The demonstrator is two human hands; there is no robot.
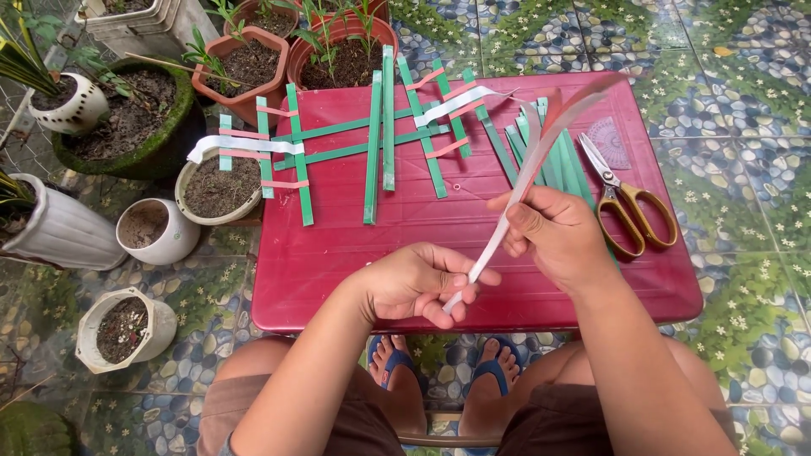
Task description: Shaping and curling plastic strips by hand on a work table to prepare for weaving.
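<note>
A: Where was the strip (525, 173)?
B: Pinched at its low end in left hand (422, 283) grip; right hand (553, 232) closed round mid. It ran up-right, above tabletop (338, 279).

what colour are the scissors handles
Golden yellow; the scissors lie on the red table, seen in the head view.

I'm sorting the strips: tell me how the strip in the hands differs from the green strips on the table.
The held strip is white; the green strips are green. It curves up in the air between the left hand and right hand; they lie flat, crossed in a lattice on the table. Both are long and narrow.
</note>
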